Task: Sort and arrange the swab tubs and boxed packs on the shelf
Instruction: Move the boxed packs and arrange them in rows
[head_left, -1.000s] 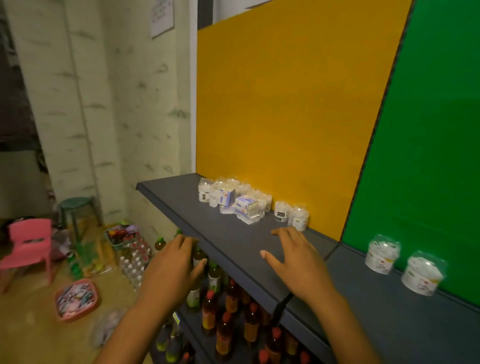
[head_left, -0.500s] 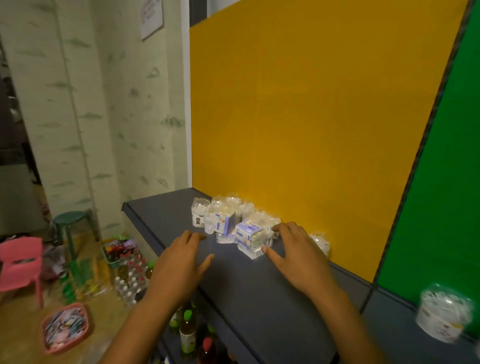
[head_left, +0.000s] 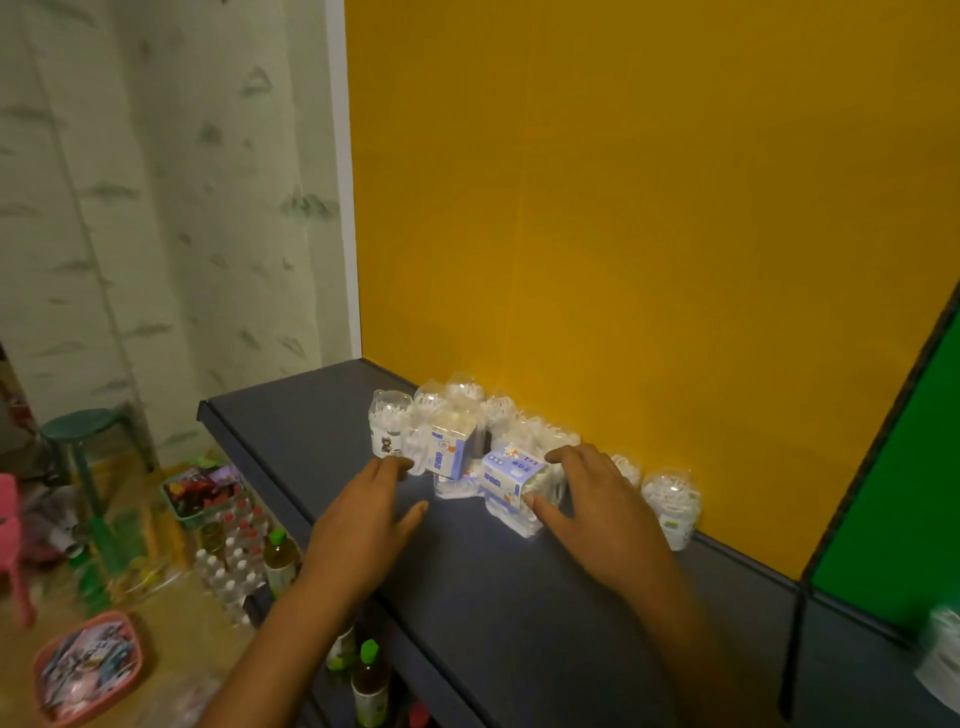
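Note:
Several clear swab tubs cluster on the dark shelf (head_left: 291, 431) against the yellow back panel; the leftmost tub (head_left: 388, 423) stands upright, another tub (head_left: 670, 506) stands at the right end. Two blue-and-white boxed packs sit in front: one upright pack (head_left: 451, 451) and one pack (head_left: 511, 470) lying on a clear pack. My right hand (head_left: 597, 514) is spread, thumb and fingers touching the right boxed pack without closing on it. My left hand (head_left: 371, 519) hovers open over the shelf, fingertips just short of the left tub.
A green panel (head_left: 893, 509) adjoins the yellow one at right, with a blurred tub (head_left: 943, 654) below it. Drink bottles (head_left: 369, 680) fill the lower shelf. On the floor at left are a green stool (head_left: 78, 431), baskets of goods (head_left: 200, 493) and a pink tray (head_left: 85, 665).
Both hands have moved forward and left from the shelf's front edge to the cluster. The right hand now touches the right boxed pack; the view has shifted left.

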